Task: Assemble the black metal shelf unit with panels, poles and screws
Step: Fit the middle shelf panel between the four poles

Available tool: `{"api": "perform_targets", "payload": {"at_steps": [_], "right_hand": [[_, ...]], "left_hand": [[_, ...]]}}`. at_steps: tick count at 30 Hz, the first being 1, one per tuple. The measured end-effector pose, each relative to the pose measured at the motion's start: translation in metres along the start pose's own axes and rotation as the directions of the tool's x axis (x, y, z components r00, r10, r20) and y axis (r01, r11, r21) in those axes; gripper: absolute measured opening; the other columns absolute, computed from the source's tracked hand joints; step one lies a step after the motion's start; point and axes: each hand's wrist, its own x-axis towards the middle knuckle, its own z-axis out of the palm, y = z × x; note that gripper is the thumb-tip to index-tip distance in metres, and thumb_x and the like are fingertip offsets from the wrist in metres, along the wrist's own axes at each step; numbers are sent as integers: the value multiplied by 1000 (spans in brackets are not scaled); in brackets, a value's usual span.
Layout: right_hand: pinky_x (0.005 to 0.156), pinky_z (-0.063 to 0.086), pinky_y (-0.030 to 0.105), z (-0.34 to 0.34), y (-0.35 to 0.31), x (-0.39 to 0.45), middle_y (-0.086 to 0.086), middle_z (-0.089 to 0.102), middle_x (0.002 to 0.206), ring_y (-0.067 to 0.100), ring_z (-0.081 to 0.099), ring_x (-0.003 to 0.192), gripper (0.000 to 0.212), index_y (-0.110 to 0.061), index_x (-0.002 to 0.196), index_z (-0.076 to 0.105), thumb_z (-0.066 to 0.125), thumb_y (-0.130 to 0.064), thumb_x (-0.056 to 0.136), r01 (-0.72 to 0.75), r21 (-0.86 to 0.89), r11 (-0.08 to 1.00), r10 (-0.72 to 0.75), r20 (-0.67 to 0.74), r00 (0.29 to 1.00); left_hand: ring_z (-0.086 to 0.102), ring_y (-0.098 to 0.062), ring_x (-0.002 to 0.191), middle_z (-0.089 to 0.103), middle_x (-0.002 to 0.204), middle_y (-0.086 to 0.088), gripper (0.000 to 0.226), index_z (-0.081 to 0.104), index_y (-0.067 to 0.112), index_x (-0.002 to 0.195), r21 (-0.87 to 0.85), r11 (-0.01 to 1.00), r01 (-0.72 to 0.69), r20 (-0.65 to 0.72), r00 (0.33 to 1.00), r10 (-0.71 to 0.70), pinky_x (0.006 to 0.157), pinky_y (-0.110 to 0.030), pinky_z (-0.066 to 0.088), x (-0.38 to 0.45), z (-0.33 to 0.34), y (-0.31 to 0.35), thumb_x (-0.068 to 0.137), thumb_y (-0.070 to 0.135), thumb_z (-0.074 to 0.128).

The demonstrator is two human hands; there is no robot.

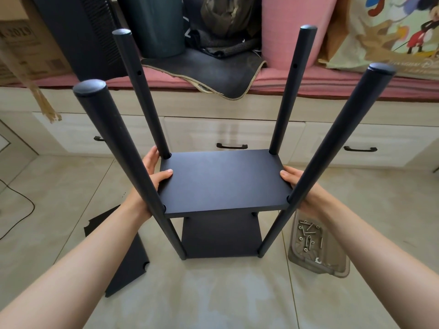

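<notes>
The middle panel (222,181), a flat matte black rectangle with notched corners, sits level between four round black poles (123,167) above a lower panel (221,238), the frame standing on the tiled floor (213,293). The left hand (152,179) grips its left edge, thumb on top and fingers curled underneath; the right hand (297,186) holds the right edge the same way, partly hidden by the near pole. The panel looks stiff, thin and fairly light, smooth enough to slide, so holding it by opposite edges should keep it level. A spare panel (123,255) lies on the floor to the left; a clear plastic tray (332,269) of silver screws (308,233) sits to the right.
</notes>
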Motion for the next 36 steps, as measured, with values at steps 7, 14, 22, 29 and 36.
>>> {"api": "perform_targets", "payload": {"at_steps": [7,14,22,29,36], "right_hand": [[78,57,31,2,6,-4,6,68,126,22,68,111,41,-16,134,56,59,-28,95,-65,40,997,67,-41,997],[81,59,33,0,8,-12,10,70,121,24,69,108,50,-6,129,59,64,-35,89,-185,32,982,187,-73,980],[84,57,35,-3,7,-11,9,69,124,23,68,112,51,-10,130,59,62,-42,90,-200,41,979,201,-50,978],[74,57,32,-1,6,-13,7,72,115,21,71,102,53,-11,129,59,64,-42,86,-205,9,979,205,-83,975],[70,57,30,-1,10,-13,8,73,115,21,72,99,48,-11,126,60,63,-40,88,-206,56,977,210,-89,974]], "left_hand": [[58,-16,122,48,145,11,66,40,34,147,75,996,44,-17,999,-43,95,-39,53,4,4,10,94,5,66],[61,-10,111,49,137,15,59,41,35,143,88,995,47,-43,998,-44,77,-27,54,2,6,8,95,11,67],[60,-10,114,51,140,15,60,44,34,144,43,999,22,-96,995,-17,77,-25,52,-4,13,6,95,8,67],[62,4,100,54,130,19,59,47,35,141,32,999,8,-105,994,-4,68,-13,51,-3,15,2,93,6,68],[62,2,106,56,132,17,59,49,37,135,17,1000,-3,-92,996,5,75,-20,51,1,10,-2,91,5,71]]}}
